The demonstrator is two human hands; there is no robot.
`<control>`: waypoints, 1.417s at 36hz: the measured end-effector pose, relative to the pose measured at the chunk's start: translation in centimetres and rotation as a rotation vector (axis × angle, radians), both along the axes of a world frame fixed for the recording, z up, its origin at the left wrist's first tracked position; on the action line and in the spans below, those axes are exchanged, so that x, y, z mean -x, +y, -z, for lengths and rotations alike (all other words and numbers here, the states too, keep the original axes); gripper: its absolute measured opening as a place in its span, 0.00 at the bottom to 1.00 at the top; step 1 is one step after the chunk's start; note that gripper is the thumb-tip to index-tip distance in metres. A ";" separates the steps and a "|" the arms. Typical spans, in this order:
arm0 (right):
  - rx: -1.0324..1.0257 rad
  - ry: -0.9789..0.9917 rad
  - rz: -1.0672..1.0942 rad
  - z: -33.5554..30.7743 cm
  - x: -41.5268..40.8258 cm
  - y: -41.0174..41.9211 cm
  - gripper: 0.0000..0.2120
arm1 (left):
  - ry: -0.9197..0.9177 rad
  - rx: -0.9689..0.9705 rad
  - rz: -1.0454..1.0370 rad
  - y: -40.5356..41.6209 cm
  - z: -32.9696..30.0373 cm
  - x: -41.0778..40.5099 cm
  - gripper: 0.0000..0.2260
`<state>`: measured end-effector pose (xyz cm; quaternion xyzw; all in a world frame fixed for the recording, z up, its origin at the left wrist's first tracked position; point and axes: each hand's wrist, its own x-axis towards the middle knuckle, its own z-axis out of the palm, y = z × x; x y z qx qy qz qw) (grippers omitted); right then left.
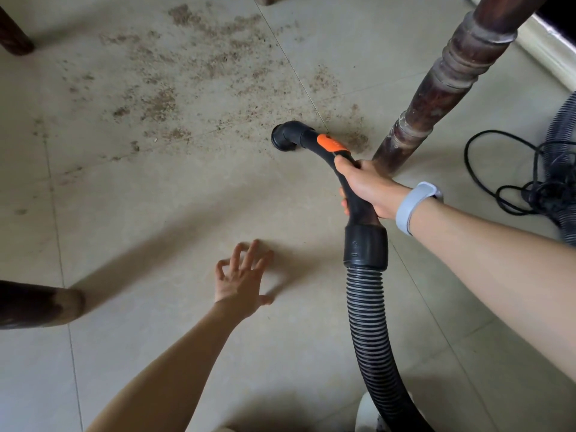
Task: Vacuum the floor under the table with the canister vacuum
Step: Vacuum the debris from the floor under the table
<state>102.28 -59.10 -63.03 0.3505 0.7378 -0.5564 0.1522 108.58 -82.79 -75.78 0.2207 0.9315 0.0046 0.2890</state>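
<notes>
Black ribbed canister vacuum hose (367, 322), nozzle at twelve o'clock on pale tiled floor (156, 213); right hand (367, 188) gripping handle, left hand (243, 275) spread, empty. Risk: knocking dark turned desk leg (436, 95), missing brown crumbs (193, 63).

Two bare forearms in frame, no sleeves visible on either. Right wrist: one smooth pale grey-lilac wristband (414, 205), rounded fitness-tracker shape, strap wraps full wrist, face not readable. Left wrist bare. No gloves and no rings visible on left hand (241, 275) or right hand (369, 188). Nails short, unpainted.
</notes>
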 end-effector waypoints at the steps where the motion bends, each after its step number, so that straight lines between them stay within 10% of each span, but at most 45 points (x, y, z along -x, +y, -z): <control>1: -0.002 0.001 -0.008 0.0 0.0 -0.1 0.16 | -0.001 -0.001 -0.001 0.0 0.0 0.0 0.41; 39: -0.189 0.010 -0.123 -0.2 3.0 -1.4 0.16 | -0.001 -0.011 -0.026 0.0 0.0 0.0 0.40; 51: -0.709 0.037 -0.350 -1.3 0.1 0.2 0.15 | -0.034 0.017 -0.041 0.4 -0.6 0.4 0.42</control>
